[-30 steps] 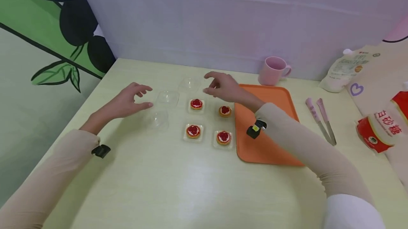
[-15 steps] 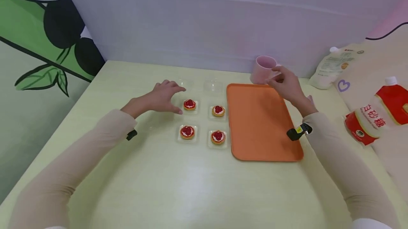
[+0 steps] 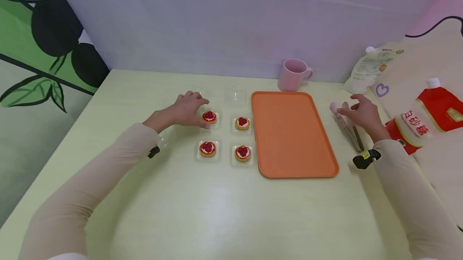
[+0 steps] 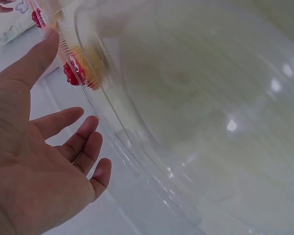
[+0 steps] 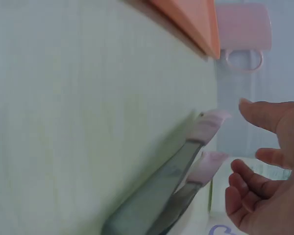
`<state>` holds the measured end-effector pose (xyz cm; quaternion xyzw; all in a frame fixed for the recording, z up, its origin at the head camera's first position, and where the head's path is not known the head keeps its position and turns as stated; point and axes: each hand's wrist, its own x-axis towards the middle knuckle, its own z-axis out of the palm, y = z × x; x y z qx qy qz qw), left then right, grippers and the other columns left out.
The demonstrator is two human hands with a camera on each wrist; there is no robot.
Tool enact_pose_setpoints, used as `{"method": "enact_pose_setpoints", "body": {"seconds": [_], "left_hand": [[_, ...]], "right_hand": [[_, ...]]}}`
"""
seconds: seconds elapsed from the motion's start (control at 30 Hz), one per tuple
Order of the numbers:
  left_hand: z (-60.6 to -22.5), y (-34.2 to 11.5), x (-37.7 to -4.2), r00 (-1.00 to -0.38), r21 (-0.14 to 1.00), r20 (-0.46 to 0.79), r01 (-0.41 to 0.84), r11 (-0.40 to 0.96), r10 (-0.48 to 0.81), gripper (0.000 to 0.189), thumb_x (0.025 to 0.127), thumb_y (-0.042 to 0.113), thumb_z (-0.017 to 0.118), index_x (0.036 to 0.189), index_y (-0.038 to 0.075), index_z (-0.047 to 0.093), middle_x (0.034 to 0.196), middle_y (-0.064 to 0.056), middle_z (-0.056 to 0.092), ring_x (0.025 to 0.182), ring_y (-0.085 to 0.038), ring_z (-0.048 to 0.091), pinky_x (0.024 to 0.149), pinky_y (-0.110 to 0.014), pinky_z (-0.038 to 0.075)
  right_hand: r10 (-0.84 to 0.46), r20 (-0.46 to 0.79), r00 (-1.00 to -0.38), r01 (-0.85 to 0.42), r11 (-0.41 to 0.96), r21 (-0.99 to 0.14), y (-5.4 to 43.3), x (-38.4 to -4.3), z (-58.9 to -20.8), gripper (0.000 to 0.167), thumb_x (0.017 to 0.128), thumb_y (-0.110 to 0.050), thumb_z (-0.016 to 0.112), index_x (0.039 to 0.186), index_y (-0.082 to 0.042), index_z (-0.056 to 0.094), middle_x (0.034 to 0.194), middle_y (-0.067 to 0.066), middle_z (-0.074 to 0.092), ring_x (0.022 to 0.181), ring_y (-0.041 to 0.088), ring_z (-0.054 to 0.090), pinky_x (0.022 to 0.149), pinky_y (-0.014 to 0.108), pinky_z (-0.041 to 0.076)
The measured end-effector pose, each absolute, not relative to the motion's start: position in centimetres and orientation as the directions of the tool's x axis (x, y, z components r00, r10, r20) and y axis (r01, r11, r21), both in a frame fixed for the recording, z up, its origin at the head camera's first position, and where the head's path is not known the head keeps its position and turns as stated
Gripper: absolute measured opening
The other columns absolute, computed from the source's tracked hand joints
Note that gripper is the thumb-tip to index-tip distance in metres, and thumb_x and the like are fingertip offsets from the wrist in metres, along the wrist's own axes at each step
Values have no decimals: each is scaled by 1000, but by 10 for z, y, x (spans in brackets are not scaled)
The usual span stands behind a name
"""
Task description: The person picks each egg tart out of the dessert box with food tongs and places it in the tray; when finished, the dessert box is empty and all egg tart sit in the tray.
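My left hand reaches over the table with fingers apart, beside the far-left small tart, red-topped with white cream, on a clear square base. In the left wrist view, that hand's fingers are loosely bent, and a large clear plastic cover fills the near side. Over at the right, my right hand hovers by metal tongs with pink tips; thumb and fingers are spread, with a gap to the tips in the right wrist view. Three more tarts sit on clear bases, including a near-left tart and a near-right tart.
An orange tray lies between the tarts and the tongs. Behind it stands a pink mug. Clear plastic lids, one a far lid, are behind the tarts. A white pouch and a red-and-white sugar bag are at the right.
My right hand has swung from above the tarts, across the tray, to the tongs. The left hand has moved right, to the far-left tart. The head view has shifted right.
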<state>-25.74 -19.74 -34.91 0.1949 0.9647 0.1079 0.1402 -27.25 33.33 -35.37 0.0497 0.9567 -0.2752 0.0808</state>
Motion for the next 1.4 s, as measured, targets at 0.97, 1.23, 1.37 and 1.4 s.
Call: {"method": "enact_pose_setpoints", "body": {"seconds": [0.97, 1.23, 1.37, 1.4], "left_hand": [[-349, -205, -261, -877, 308, -211, 359, 881, 431, 80, 79, 43, 83, 141, 0, 53, 136, -20, 49, 125, -37, 41, 98, -54, 33], [-350, -205, -261, -879, 305, -226, 345, 888, 419, 79, 79, 43, 83, 140, 0, 54, 137, -20, 49, 126, -37, 40, 99, -54, 34], [-351, -204, -261, -879, 305, -232, 340, 889, 416, 79, 79, 42, 83, 140, 0, 54, 137, -20, 49, 127, -37, 40, 102, -54, 33], [-351, -204, -261, -880, 304, -234, 338, 890, 414, 79, 79, 42, 83, 139, 1, 54, 137, -20, 49, 127, -37, 40, 102, -55, 33]], "right_hand": [[88, -205, -975, 176, 868, -464, 339, -263, -365, 78, 94, -44, 63, 148, 4, 33, 135, 37, 46, 112, 50, 50, 90, 60, 48], [-34, -107, -994, 31, 835, -550, 295, -267, -330, 77, 94, -47, 63, 153, -7, 35, 128, 32, 55, 104, 43, 58, 73, 35, 54], [-139, -66, -988, -71, 794, -603, 266, -266, -315, 70, 96, -39, 65, 153, -11, 38, 121, 30, 61, 92, 35, 65, 67, 21, 52], [-162, -60, -985, -92, 786, -611, 258, -266, -312, 68, 96, -37, 66, 153, -12, 38, 120, 29, 62, 89, 33, 65, 67, 20, 51]]}}
